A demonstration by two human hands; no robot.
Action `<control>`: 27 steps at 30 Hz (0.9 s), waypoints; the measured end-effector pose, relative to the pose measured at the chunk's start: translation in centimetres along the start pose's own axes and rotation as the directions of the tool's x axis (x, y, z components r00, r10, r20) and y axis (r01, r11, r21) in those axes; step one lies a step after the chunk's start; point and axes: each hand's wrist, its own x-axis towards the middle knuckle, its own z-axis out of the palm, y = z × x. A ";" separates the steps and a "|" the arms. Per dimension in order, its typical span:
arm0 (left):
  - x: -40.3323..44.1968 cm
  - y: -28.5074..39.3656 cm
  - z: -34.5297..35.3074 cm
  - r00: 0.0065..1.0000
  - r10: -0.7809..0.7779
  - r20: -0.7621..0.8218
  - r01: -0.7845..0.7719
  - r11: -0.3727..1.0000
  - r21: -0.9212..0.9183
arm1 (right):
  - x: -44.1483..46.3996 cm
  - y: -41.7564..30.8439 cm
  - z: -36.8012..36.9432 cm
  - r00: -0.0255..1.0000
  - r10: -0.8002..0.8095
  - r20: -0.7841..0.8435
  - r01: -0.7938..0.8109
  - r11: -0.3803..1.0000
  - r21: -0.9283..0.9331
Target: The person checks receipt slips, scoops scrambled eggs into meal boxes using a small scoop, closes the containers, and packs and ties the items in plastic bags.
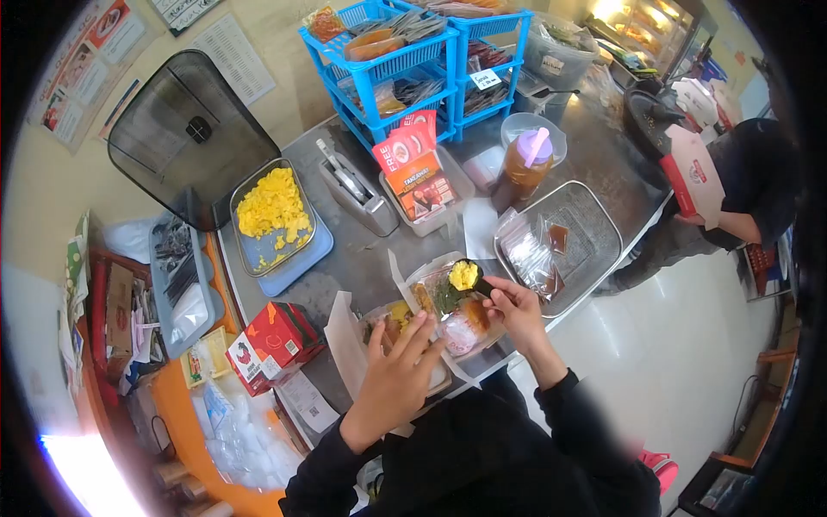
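Two open white paper boxes [343, 345] at the frame's centre already hold food. The soft, lumpy yellow food [463, 275] is not yet off its black spoon [484, 287], pinched in the right hand [519, 320]. Apart from it, the left hand [389, 383] spreads open over the boxes.

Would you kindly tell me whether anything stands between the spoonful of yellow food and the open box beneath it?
Nothing visible does: the right hand holds the spoon of yellow food over the box, the left hand to one side.
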 end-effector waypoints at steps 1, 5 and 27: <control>-0.3 -0.1 0.1 1.000 -0.016 0.023 0.015 0.999 0.041 | 0.0 0.1 0.0 1.000 -0.029 0.000 0.029 0.998 -0.050; -1.3 0.2 0.0 0.996 -0.073 0.052 0.071 0.997 0.027 | 0.6 0.8 -0.6 0.994 -0.112 0.013 0.112 0.978 -0.173; -1.0 1.0 1.7 0.985 -0.110 -0.136 0.105 0.993 -0.045 | 4.1 1.3 -1.4 0.412 -0.667 0.620 0.848 0.032 -0.529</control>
